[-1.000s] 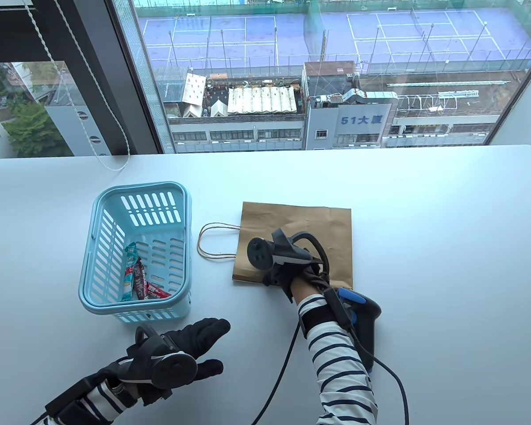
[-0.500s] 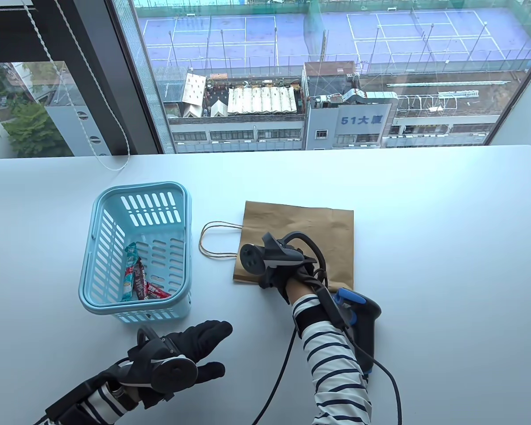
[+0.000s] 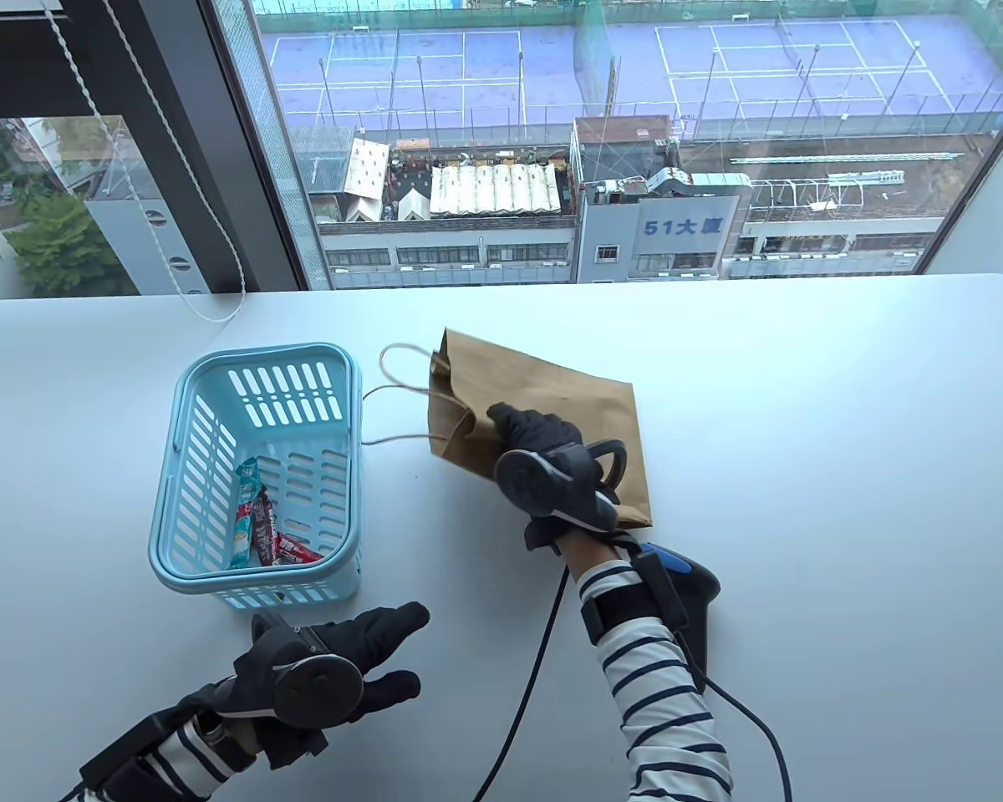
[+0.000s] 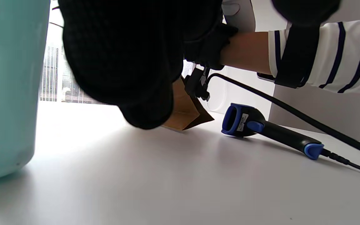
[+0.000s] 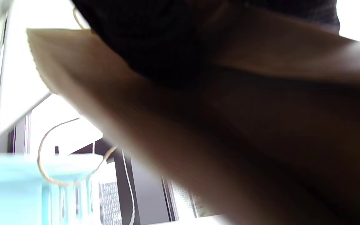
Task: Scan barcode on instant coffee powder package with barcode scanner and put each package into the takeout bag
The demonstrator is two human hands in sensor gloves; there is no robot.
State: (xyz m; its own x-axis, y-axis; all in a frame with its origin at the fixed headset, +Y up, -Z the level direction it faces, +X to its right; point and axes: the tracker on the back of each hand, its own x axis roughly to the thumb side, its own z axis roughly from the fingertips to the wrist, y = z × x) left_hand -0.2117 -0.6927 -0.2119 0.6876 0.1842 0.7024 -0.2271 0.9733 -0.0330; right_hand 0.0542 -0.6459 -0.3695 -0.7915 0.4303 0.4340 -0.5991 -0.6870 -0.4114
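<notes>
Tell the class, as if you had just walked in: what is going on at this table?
A person in sensor gloves is preparing to bag coffee packages. The right hand grips the brown paper bag and tilts its handle end up off the table. The left hand hovers open near the blue basket, where the coffee packages lie. The barcode scanner lies on the table by the right forearm, untouched.

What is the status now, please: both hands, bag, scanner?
Right hand grips paper bag, mouth end raised. Left hand open, holds nothing. Coffee packages in basket; scanner on table, untouched.
</notes>
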